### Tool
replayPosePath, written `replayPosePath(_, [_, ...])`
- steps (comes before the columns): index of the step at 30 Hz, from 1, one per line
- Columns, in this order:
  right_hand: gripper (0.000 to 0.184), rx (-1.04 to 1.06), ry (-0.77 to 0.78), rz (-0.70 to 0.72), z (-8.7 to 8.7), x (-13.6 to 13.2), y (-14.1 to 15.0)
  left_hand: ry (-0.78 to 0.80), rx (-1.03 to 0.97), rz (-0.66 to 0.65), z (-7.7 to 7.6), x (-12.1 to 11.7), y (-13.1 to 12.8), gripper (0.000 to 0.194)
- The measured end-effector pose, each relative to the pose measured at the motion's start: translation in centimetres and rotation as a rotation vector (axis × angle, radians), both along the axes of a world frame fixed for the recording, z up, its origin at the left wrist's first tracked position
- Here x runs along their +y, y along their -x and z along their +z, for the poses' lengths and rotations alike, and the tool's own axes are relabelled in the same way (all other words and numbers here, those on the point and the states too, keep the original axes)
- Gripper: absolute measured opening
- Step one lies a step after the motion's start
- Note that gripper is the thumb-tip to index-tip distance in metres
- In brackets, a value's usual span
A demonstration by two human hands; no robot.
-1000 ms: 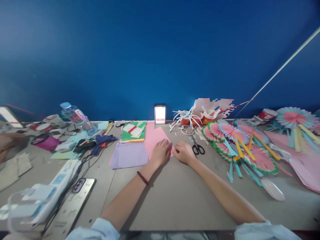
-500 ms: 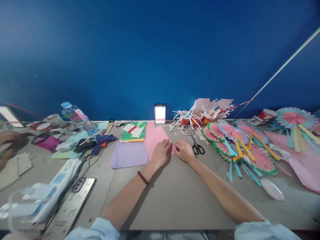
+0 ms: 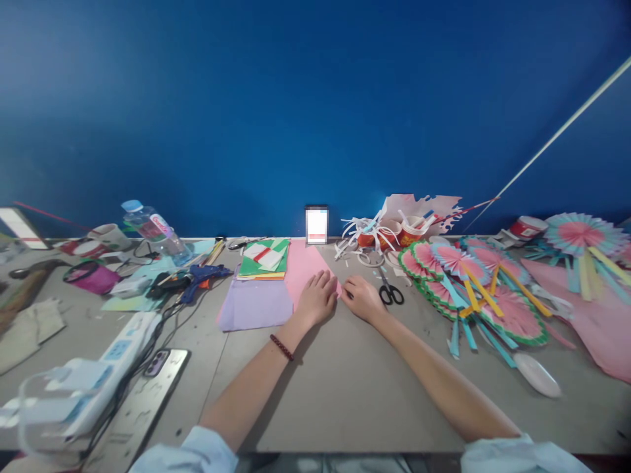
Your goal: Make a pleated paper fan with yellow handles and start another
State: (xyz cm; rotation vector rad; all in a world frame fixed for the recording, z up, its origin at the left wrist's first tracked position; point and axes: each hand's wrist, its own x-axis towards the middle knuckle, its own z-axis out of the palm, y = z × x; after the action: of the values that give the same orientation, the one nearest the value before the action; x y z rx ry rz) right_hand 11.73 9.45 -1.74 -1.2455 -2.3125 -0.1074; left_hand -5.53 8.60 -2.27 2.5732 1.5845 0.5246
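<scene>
A sheet of pink paper [image 3: 306, 259] lies on the grey table in front of me. My left hand [image 3: 318, 299] rests on its lower part with the fingers stretched out, and a dark bead bracelet circles that wrist. At the sheet's right edge is my right hand [image 3: 363, 299], its fingers curled closed around the paper's edge; the fingertips are partly hidden. Black-handled scissors [image 3: 391, 294] lie just right of this hand. To the left are a purple sheet [image 3: 256, 309] and a stack of green and other coloured paper [image 3: 256, 266].
Pleated pink-and-green paper fans [image 3: 473, 282] with ribbon strips cover the right side, near a white oval object [image 3: 537, 374]. On the left are a power strip [image 3: 111, 368], a phone [image 3: 158, 387], a blue glue gun [image 3: 202, 279] and a bottle [image 3: 155, 226]. A lit phone [image 3: 316, 225] stands against the wall.
My left hand has shifted slightly and its fingers reach a little further forward. The right hand has hardly moved. At the far left, another person's hand has withdrawn from view.
</scene>
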Motion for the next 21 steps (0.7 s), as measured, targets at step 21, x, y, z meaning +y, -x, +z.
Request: replayPosePath(21, [0.02,-0.003,0.019,0.0,0.14,-0.1,-0.26,0.039,-0.017,-0.014,0.25,-0.02,0.17,0.046])
